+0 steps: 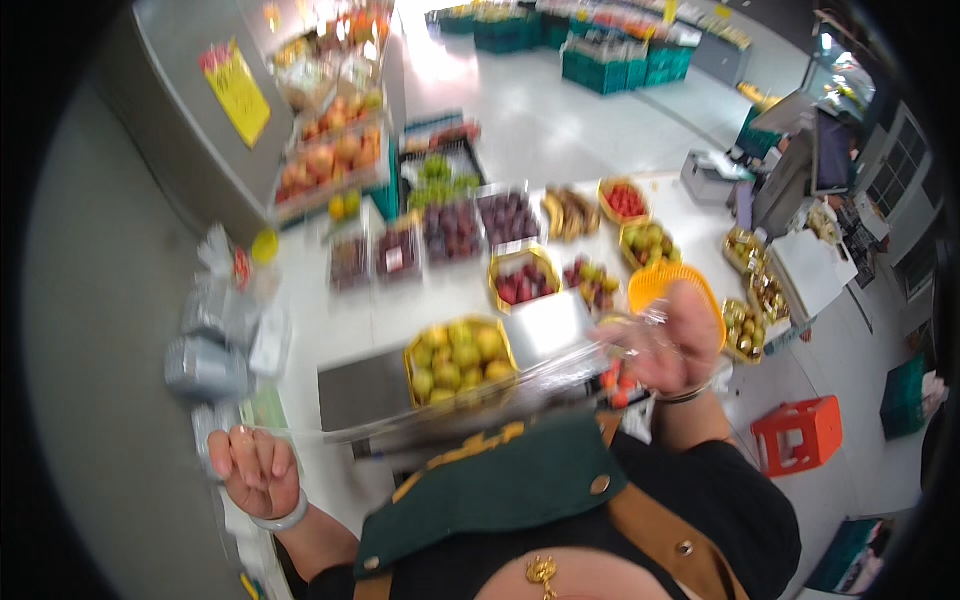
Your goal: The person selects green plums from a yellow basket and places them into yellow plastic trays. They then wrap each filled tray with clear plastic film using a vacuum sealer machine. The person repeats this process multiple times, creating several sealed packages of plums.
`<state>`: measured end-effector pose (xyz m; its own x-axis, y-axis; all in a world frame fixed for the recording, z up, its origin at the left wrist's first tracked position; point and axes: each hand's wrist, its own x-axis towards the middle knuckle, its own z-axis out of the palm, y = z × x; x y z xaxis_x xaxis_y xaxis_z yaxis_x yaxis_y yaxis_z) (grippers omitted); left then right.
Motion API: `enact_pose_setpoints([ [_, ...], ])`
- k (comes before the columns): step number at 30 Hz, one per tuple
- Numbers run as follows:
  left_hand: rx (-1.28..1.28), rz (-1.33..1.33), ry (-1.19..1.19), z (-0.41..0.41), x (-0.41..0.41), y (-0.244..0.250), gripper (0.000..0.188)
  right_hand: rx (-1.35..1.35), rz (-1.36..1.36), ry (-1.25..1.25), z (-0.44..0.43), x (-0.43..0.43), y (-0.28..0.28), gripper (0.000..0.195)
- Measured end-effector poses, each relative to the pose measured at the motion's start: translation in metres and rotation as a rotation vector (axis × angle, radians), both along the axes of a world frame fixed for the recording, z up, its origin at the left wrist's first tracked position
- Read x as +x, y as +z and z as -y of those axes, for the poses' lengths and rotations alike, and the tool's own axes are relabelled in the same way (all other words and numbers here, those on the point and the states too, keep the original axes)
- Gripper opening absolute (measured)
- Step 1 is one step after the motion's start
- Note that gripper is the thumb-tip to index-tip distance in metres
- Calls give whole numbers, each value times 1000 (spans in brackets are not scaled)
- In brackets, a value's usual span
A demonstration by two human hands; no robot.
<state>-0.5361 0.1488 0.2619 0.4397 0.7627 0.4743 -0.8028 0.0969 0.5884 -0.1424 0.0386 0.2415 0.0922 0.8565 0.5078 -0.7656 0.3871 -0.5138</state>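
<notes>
A yellow basket of yellow-green round fruit (460, 360) sits on a metal wrapping-machine surface (352, 382) in front of me. Clear plastic film (555, 367) stretches across the near side of the basket, between my two hands. At the lower left my left hand (259, 469) has its fingers curled on the film's edge. On the right, my right hand (667, 345) is blurred and holds the bunched other end of the film. Just beyond that hand is an orange plastic basket (675, 289); whether the hand touches it, I cannot tell.
On the white table (315, 322) stand clear boxes of dark grapes (454, 229), bananas (570, 214), a basket of dark red fruit (525, 281) and a basket of small red fruit (624, 201). Wrapped fruit baskets (742, 326) are at right. A red plastic stool (799, 435) stands on the floor.
</notes>
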Motion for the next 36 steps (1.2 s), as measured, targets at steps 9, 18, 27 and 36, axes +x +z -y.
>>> enact_pose_setpoints([
  [9, 855, -1637, 655, -204, 68, -215, 37, -394, 1496, -723, -187, -26, -163, 20],
  [18, 847, -1789, 399, -121, 103, -213, 43, -122, 1786, -430, -149, -14, -212, 47],
  [27, -190, -780, -240, -82, 101, -174, 40, -460, 1144, -80, -122, -36, -203, 38],
  [36, -466, -1339, -238, -107, 39, -176, 33, -1011, 394, 157, -89, -22, -188, 33],
])
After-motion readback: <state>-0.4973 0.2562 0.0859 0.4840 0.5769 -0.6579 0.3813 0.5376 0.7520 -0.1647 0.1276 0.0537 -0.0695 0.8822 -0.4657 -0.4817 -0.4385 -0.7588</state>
